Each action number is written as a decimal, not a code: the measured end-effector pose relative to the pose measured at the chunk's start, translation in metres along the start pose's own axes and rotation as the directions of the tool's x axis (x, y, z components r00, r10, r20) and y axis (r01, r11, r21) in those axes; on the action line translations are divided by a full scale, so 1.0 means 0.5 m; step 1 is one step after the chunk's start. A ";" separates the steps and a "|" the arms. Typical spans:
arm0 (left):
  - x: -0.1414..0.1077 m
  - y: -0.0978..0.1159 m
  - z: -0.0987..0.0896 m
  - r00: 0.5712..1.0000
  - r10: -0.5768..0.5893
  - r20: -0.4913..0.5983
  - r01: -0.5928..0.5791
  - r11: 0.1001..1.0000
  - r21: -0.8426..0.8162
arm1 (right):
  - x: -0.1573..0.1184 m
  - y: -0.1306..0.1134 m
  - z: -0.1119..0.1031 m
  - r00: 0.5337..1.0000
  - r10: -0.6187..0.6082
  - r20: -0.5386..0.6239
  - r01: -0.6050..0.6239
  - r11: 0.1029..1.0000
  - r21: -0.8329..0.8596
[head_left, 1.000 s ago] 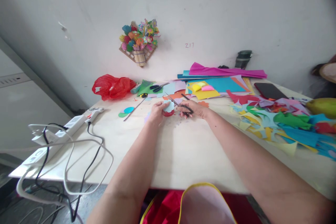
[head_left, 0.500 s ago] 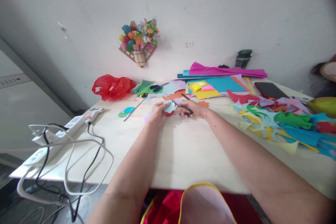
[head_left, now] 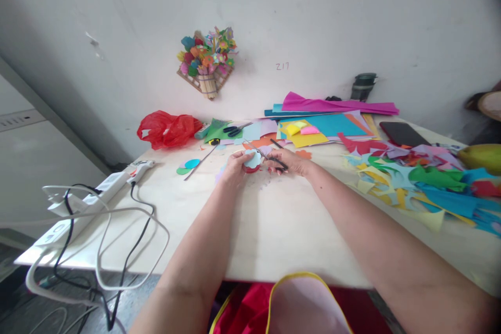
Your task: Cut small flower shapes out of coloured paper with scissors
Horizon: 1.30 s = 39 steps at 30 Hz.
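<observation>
Between the fingers of my left hand (head_left: 235, 165) is a light blue scalloped paper piece (head_left: 252, 158). A red round thing (head_left: 251, 169) shows just under that paper. My right hand (head_left: 290, 162) is closed on black-handled scissors (head_left: 277, 160), whose blades point up and left past the blue paper's edge. Tiny dark scraps lie on the table below my hands. An orange paper flower (head_left: 303, 154) rests just beyond my right hand.
Left on the table (head_left: 297, 229) are a power strip (head_left: 90, 206) with loose cables and a red plastic bag (head_left: 168, 129). Coloured sheets (head_left: 340, 126) and dark scissors (head_left: 233, 129) lie at the back. Paper scraps (head_left: 434, 180) and a phone (head_left: 404, 134) are at the right.
</observation>
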<state>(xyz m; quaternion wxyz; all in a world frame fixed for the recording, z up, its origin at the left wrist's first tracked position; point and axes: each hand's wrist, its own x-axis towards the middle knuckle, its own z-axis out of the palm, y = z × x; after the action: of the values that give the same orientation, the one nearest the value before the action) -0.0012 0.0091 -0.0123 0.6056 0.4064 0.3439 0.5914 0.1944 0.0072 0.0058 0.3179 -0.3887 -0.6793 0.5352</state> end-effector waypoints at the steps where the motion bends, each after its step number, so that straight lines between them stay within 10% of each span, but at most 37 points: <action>1: 0.000 0.000 0.000 1.000 0.001 0.002 -0.001 1.000 -0.001 | 0.001 0.001 0.000 1.000 0.008 0.000 -0.008 1.000 0.006; 39: 0.002 0.001 -0.004 1.000 0.015 0.011 -0.015 1.000 0.008 | 0.012 0.014 -0.001 0.999 -0.051 -0.003 0.051 0.999 0.016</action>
<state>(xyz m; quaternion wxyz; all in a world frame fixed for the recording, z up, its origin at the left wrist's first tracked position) -0.0029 0.0104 -0.0127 0.6012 0.4149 0.3400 0.5923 0.1931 0.0137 -0.0006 0.3352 -0.3696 -0.6842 0.5319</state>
